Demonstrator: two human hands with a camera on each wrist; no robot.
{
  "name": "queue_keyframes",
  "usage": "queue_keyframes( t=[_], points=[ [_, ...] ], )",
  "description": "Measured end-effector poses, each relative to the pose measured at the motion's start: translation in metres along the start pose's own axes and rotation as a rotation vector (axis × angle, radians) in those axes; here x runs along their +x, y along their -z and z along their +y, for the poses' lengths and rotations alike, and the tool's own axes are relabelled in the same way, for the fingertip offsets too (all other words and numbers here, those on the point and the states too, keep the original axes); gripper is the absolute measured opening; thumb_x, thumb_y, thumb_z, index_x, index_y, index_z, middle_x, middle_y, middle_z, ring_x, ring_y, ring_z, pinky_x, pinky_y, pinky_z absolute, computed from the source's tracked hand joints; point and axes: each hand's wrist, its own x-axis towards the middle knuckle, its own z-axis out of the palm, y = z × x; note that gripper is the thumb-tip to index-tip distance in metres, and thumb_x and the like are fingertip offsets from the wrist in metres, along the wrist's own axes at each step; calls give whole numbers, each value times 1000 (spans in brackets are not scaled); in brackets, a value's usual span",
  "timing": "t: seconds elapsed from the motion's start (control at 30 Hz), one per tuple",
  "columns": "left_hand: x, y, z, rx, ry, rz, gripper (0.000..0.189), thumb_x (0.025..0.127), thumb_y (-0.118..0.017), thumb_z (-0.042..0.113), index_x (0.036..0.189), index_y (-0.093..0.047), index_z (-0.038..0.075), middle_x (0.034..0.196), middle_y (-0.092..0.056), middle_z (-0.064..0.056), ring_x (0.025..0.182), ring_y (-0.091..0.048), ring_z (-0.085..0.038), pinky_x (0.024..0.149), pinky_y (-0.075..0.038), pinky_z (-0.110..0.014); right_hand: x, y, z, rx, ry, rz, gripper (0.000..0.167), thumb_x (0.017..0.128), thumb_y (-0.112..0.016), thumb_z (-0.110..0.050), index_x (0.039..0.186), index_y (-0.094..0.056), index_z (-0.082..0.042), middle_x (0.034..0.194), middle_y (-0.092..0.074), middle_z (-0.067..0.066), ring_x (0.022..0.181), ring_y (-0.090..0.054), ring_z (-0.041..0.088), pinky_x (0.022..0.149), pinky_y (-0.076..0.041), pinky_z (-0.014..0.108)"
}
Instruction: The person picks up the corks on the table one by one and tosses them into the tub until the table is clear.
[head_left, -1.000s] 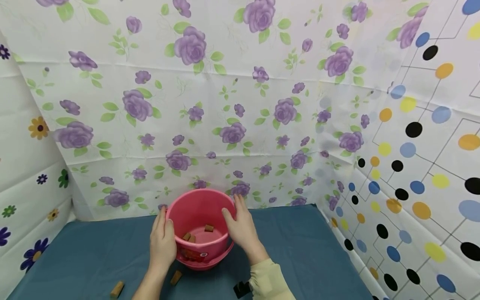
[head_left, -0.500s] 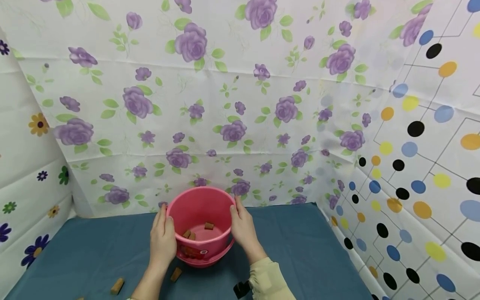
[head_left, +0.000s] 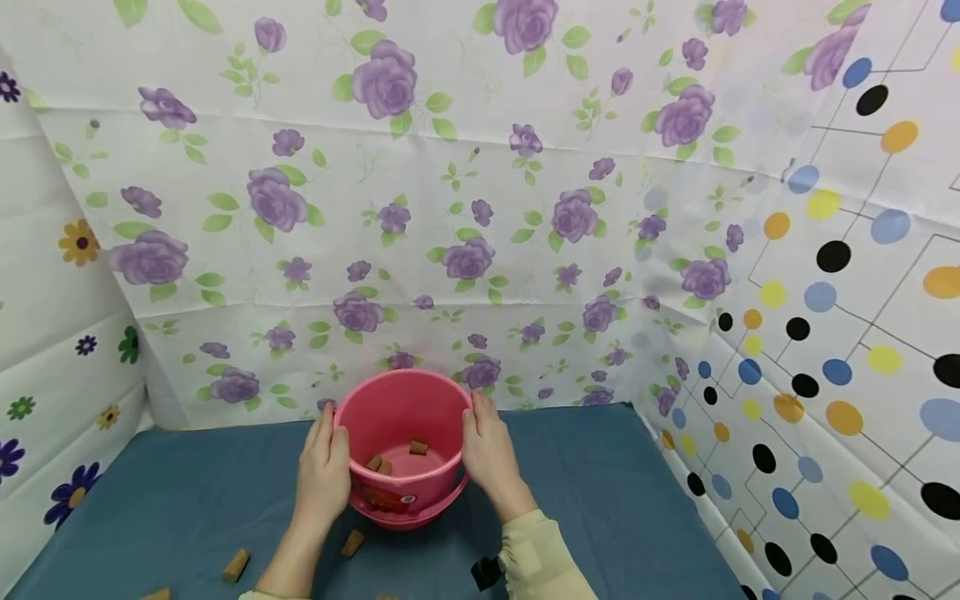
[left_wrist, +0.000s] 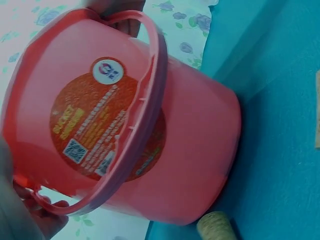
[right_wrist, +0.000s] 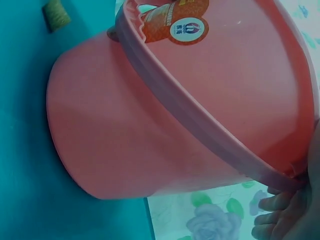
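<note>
A pink bucket (head_left: 397, 408) stands on the blue cloth, its mouth toward me. Inside it lie a few brown corks (head_left: 417, 447). My left hand (head_left: 322, 475) holds the bucket's left side, thumb at the rim and fingers along the outside. On the opposite side my right hand (head_left: 491, 450) grips the rim, thumb at its edge. The bucket's handle (left_wrist: 159, 75) hangs down across the front, over an orange label (left_wrist: 85, 115) in the left wrist view. In the right wrist view, the fingers (right_wrist: 275, 202) curl beside the end of the handle.
Loose corks lie on the blue cloth (head_left: 592, 500): one cork (head_left: 352, 543) just in front of the bucket, another cork (head_left: 236, 565) further left, others at the lower image edge. A floral curtain (head_left: 465, 200) rises behind; a dotted sheet (head_left: 847, 333) is at the right.
My right thumb and fingers have closed in against the bucket's right rim. The view has tilted slightly downward, bringing more corks in at the bottom edge. The left hand keeps its hold.
</note>
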Motion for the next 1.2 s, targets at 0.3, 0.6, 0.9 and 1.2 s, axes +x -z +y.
queue_keyframes(
  t=[0.3,0.6,0.9,1.2],
  points=[
    [9,18,6,25,-9,-140,67,118,-35,37,170,-13,0,176,-11,-25,161,-11,-48,124,-19,-70,5,7,-3,-43,-38,-8,53,116,-42,-23,160,-44,5,164,-43,26,152,-41,41,121,-35,60],
    [-12,39,3,84,-104,-38,67,117,-46,37,169,-26,0,171,-29,-27,154,-29,-51,114,-33,-74,3,10,-4,-42,-65,-14,53,116,-42,-24,161,-43,4,165,-42,25,151,-42,41,120,-36,60],
    [-56,58,0,206,-160,-2,46,113,-58,25,155,-57,8,158,-51,-16,140,-53,-40,104,-53,-46,3,6,-5,-55,-81,-25,52,116,-41,-24,161,-44,3,164,-45,22,149,-46,41,118,-40,61],
    [-92,49,-18,311,-218,-290,32,99,-78,15,131,-76,14,138,-67,-8,121,-67,-34,91,-60,-51,3,3,-6,-89,-103,-50,53,117,-40,-29,162,-44,-2,162,-48,18,145,-51,40,116,-43,60]
  ],
)
